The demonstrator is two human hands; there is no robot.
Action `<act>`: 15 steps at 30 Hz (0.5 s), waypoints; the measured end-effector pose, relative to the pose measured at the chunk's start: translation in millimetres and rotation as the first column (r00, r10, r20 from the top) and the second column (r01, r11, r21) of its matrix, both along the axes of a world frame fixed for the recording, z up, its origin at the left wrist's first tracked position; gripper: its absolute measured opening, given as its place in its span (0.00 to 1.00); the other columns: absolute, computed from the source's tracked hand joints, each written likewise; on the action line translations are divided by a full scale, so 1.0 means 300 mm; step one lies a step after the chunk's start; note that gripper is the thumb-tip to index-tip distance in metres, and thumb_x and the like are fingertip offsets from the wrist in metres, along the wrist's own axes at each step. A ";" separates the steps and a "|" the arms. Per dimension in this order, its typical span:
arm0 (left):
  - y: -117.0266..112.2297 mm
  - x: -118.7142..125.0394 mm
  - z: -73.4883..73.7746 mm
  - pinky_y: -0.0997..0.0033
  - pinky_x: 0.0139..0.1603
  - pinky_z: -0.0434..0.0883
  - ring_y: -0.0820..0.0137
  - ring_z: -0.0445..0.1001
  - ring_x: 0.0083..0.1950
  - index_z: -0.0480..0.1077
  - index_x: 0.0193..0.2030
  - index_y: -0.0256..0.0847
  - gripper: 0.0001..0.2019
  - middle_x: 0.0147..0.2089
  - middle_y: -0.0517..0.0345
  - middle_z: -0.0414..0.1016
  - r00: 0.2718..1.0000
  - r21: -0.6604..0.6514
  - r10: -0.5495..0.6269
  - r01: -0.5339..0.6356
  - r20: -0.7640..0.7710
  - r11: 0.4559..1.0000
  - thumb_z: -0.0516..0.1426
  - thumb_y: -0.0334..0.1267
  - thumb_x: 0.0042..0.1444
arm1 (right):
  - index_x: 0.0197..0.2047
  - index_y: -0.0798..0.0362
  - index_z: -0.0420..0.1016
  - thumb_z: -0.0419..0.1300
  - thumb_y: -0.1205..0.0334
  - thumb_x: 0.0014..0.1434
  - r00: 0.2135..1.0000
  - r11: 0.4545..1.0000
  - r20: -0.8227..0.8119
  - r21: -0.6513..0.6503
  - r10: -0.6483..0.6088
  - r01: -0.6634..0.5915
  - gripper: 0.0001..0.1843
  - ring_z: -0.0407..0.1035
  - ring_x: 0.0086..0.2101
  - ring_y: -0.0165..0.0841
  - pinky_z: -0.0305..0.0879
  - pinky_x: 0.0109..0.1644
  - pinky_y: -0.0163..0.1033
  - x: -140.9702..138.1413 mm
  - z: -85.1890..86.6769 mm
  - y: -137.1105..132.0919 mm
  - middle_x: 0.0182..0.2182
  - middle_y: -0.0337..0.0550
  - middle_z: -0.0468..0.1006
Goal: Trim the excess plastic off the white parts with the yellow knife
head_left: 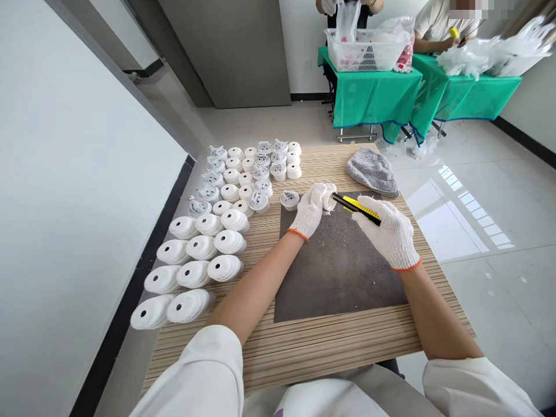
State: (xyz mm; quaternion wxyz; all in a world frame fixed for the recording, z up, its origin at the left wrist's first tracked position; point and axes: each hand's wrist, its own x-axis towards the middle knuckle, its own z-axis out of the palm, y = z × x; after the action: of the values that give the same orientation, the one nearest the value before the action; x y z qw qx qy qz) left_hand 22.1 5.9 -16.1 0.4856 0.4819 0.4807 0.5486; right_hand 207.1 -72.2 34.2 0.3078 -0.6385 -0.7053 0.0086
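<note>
My left hand (311, 209), in a white knit glove with an orange cuff, is closed around a small round white plastic piece (330, 201). My right hand (388, 230), gloved the same way, grips a yellow and black utility knife (362, 209). The knife's front end points left and meets the white piece at its open side. Both hands are above a dark grey mat (334, 272) with small crumbs scattered on it. Just left of my left hand, a round white part with a grey top (289, 200) stands at the mat's upper left corner.
Rows of white stacked pieces (202, 244) and grey-topped round parts (262, 172) fill the table's left side. A grey cloth (372, 171) lies at the back right. Beyond, two people sit at green-covered tables (369, 98) with a white basket (365, 55) and plastic bags.
</note>
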 end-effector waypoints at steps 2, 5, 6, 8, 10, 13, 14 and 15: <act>0.002 -0.002 -0.003 0.75 0.28 0.71 0.73 0.71 0.31 0.76 0.41 0.41 0.24 0.35 0.55 0.78 1.000 -0.006 0.004 -0.004 -0.001 1.000 0.53 0.60 0.64 | 0.57 0.38 0.81 0.64 0.51 0.61 1.000 0.999 0.008 -0.027 -0.018 0.018 0.20 0.80 0.46 0.44 0.76 0.49 0.47 0.002 0.001 0.003 0.50 0.40 0.84; 0.008 -0.004 -0.013 0.73 0.35 0.74 0.70 0.74 0.37 0.76 0.40 0.41 0.22 0.37 0.54 0.79 1.000 0.028 0.011 -0.011 -0.025 1.000 0.53 0.59 0.64 | 0.55 0.40 0.82 0.64 0.52 0.60 1.000 0.998 -0.021 -0.066 0.021 -0.022 0.20 0.80 0.45 0.43 0.77 0.48 0.46 0.001 0.003 0.003 0.47 0.40 0.85; 0.011 -0.005 -0.016 0.72 0.38 0.75 0.69 0.75 0.40 0.76 0.39 0.41 0.21 0.38 0.54 0.80 0.999 0.052 0.017 -0.015 -0.028 0.999 0.54 0.58 0.64 | 0.55 0.40 0.83 0.64 0.52 0.60 0.998 0.996 -0.045 -0.069 0.052 -0.055 0.20 0.80 0.45 0.43 0.77 0.49 0.46 0.000 0.003 0.001 0.47 0.40 0.85; 0.014 -0.004 -0.022 0.72 0.42 0.76 0.68 0.76 0.44 0.76 0.38 0.41 0.21 0.40 0.53 0.81 1.000 0.087 0.020 -0.018 -0.019 0.996 0.54 0.57 0.64 | 0.55 0.41 0.82 0.64 0.53 0.60 0.990 0.992 -0.092 -0.058 0.103 -0.109 0.20 0.80 0.46 0.42 0.76 0.51 0.45 -0.004 0.003 -0.003 0.49 0.40 0.85; 0.013 -0.003 -0.022 0.72 0.40 0.76 0.67 0.76 0.43 0.76 0.38 0.42 0.21 0.40 0.53 0.81 1.000 0.082 0.012 -0.011 -0.002 0.997 0.54 0.57 0.63 | 0.57 0.40 0.81 0.63 0.52 0.62 0.989 0.993 -0.105 -0.046 0.106 -0.112 0.20 0.80 0.47 0.41 0.76 0.52 0.45 -0.006 0.003 -0.006 0.50 0.39 0.84; 0.003 -0.001 -0.005 0.73 0.31 0.74 0.70 0.75 0.37 0.77 0.39 0.41 0.22 0.41 0.53 0.81 1.000 0.038 -0.001 0.001 0.007 0.999 0.54 0.58 0.63 | 0.59 0.38 0.80 0.63 0.50 0.62 0.997 0.998 -0.059 -0.041 0.041 -0.043 0.21 0.80 0.47 0.43 0.76 0.51 0.47 -0.005 0.000 -0.003 0.51 0.39 0.84; -0.002 -0.001 0.002 0.74 0.29 0.73 0.71 0.74 0.34 0.77 0.40 0.41 0.22 0.40 0.54 0.81 1.000 0.021 -0.005 0.004 0.006 1.000 0.54 0.58 0.63 | 0.59 0.37 0.80 0.64 0.50 0.62 0.999 0.999 -0.042 -0.044 0.020 -0.022 0.22 0.80 0.47 0.43 0.76 0.50 0.47 -0.003 -0.001 -0.001 0.52 0.40 0.84; -0.006 0.000 0.009 0.74 0.27 0.72 0.72 0.73 0.32 0.77 0.41 0.41 0.23 0.40 0.54 0.81 1.000 0.005 -0.010 0.010 0.004 1.000 0.54 0.59 0.64 | 0.59 0.37 0.80 0.64 0.50 0.62 1.000 0.999 -0.030 -0.047 0.002 -0.004 0.22 0.80 0.47 0.43 0.76 0.49 0.48 -0.002 -0.001 0.002 0.51 0.40 0.84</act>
State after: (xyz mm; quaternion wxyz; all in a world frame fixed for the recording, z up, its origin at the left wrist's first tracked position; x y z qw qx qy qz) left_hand 22.0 4.1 -13.4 0.4883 0.4844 0.4758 0.5482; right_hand 206.5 -71.7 33.7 0.3034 -0.6443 -0.7011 0.0353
